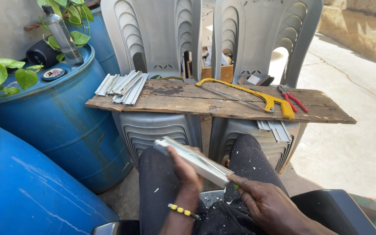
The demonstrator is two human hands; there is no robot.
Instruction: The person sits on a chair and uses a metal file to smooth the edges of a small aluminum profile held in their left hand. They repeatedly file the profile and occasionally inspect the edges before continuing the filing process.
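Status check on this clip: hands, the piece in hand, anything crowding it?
Left hand gripping white profile strip over the lap. Right hand at its near end, small green tool in its fingers. Nothing crowding; hacksaw lies on the plank.

head cam | looks down-forward | near lap, hands | plank (196, 102) across chairs ahead

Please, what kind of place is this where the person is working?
Probably an outdoor yard used as a makeshift workshop: a wooden plank laid across two plastic chairs as a bench, a yellow hacksaw on it, blue drums and bare concrete ground.
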